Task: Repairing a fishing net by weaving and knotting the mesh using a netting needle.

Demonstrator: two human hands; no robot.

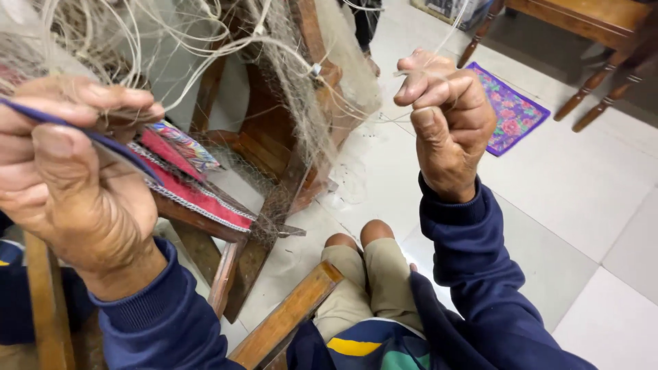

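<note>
- pale tiled floor fills the right of the scene, with a purple flowered mat lying far right beside the turned legs of dark wooden furniture.
- a fine, pale monofilament fishing net hangs in a loose mass over a brown wooden chair frame at the far left and centre.
- the left hand, near left, is clenched around a flat dark-blue netting tool, thumb pressed along it, with gathered mesh bunched at the fingers.
- the right hand, raised right of centre, pinches a thin pale line between thumb and bent fingers; the line runs left toward the net and looks taut.
- red and patterned cloth pads rest on the chair rail just beside the left hand.
- judging by this, good work means keeping the line tight and level between both hands, so the knot seats cleanly.
- loose loops overhead could snag; holding the working strand apart from them seems wise.
</note>
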